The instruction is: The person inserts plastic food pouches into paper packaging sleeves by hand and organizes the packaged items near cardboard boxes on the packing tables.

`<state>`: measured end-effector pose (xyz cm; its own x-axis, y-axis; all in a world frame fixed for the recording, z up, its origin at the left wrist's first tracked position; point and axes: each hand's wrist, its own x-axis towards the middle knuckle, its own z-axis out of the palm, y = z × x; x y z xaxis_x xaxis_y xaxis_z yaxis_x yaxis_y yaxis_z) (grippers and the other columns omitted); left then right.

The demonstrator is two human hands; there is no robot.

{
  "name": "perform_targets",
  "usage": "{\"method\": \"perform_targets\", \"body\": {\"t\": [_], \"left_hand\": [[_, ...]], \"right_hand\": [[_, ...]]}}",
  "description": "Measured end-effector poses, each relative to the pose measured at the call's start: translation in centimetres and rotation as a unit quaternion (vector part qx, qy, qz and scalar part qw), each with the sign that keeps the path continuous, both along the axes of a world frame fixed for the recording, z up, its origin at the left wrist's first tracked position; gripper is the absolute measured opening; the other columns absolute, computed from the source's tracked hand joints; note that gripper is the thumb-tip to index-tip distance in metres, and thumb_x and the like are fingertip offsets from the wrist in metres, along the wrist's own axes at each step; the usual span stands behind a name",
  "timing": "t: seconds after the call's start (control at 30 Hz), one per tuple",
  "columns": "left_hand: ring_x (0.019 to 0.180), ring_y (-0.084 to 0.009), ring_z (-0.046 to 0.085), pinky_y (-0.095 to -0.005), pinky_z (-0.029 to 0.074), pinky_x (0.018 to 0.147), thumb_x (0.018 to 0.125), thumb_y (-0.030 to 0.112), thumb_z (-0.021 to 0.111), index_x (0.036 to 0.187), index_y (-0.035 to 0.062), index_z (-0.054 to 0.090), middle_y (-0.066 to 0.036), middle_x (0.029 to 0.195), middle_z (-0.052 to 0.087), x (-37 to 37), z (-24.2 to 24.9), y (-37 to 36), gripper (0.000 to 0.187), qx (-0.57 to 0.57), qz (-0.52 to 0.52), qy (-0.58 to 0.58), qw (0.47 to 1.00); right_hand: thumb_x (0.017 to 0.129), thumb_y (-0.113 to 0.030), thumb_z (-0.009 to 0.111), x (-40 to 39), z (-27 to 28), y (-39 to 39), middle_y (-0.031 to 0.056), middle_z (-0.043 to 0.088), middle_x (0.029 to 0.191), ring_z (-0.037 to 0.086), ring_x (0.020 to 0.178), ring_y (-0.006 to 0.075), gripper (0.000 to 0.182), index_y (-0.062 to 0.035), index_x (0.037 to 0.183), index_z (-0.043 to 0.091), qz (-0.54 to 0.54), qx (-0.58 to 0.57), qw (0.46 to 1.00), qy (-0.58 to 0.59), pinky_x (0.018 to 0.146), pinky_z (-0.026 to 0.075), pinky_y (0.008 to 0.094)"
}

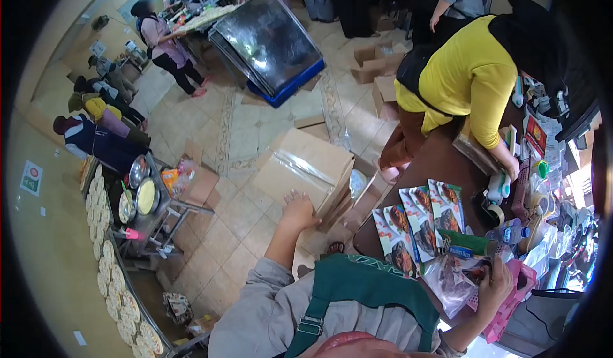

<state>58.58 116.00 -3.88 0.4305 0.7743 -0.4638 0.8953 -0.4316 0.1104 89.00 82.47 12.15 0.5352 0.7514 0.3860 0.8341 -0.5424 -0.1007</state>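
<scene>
The left hand [299, 206] lies flat, fingers spread, on the near edge of a taped cardboard box [305, 166] on the floor, left of the counter [440, 166]. The box's long side runs near-left to far-right. The right hand [495, 286] grips a clear plastic bag [454, 280] beside printed packets [418, 221].

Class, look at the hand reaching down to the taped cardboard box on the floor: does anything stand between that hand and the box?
Nothing visible does. The left hand already rests on the near edge of the cardboard box, with no object between them.
</scene>
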Motion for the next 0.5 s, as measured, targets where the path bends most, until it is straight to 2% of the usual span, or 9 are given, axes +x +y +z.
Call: {"method": "perform_targets", "body": {"t": [0.07,0.17,0.27,0.37,0.5], "left_hand": [[0.121,-0.0506,0.031,-0.0529,0.031,0.099,0.068,0.04,0.071,0.129,-0.0033,0.037,-0.036,0.13,0.03,0.7,0.9,0.1,0.082,-0.006,-0.008,0.041,0.999],[0.121,-0.0446,0.037,-0.0512,0.031,0.099,0.068,0.038,0.071,0.117,-0.0022,0.052,-0.031,0.123,0.045,0.9,0.4,0.5,0.066,0.015,0.006,0.023,1.0],[0.118,-0.041,0.042,-0.0485,0.033,0.099,0.067,0.034,0.071,0.101,0.0003,0.062,-0.024,0.114,0.055,1.5,1.7,1.2,0.049,-0.041,-0.002,0.036,0.999],[0.115,-0.0385,0.046,-0.0465,0.036,0.097,0.067,0.033,0.07,0.095,0.0028,0.065,-0.019,0.107,0.06,1.6,1.3,1.5,0.041,-0.028,0.001,0.043,0.999],[0.109,-0.0375,0.051,-0.0459,0.039,0.094,0.067,0.033,0.07,0.094,0.0034,0.065,-0.019,0.105,0.061,1.8,1.1,1.5,0.04,-0.029,-0.019,0.05,0.998]], "right_hand": [[0.065,0.002,0.06,0.1,-0.2,-0.1,0.0169,0.059,0.079,0.056,0.073,0.0342,0.032,0.0022,0.096,0.056,0.002,0.011,1.0,-0.001,0.068,0.042,0.0415],[0.064,0.002,0.06,-0.2,-0.4,-0.2,0.0162,0.059,0.078,0.056,0.072,0.0332,0.032,0.0013,0.095,0.056,-0.001,0.021,1.0,-0.007,0.066,0.041,0.0413],[0.063,0.001,0.06,-0.5,-0.4,-0.2,0.0154,0.058,0.077,0.056,0.072,0.0321,0.031,0.0007,0.094,0.056,0.001,0.034,0.999,-0.002,0.065,0.041,0.0407],[0.063,0.001,0.06,-0.6,-0.1,-0.6,0.0147,0.057,0.075,0.055,0.071,0.0316,0.03,0.001,0.093,0.056,0.01,0.048,0.999,-0.006,0.064,0.04,0.04],[0.062,0.001,0.06,-0.8,0.2,-1.2,0.0137,0.055,0.072,0.054,0.069,0.0313,0.03,0.0016,0.092,0.056,0.003,0.037,0.999,-0.005,0.062,0.04,0.0394]]}}
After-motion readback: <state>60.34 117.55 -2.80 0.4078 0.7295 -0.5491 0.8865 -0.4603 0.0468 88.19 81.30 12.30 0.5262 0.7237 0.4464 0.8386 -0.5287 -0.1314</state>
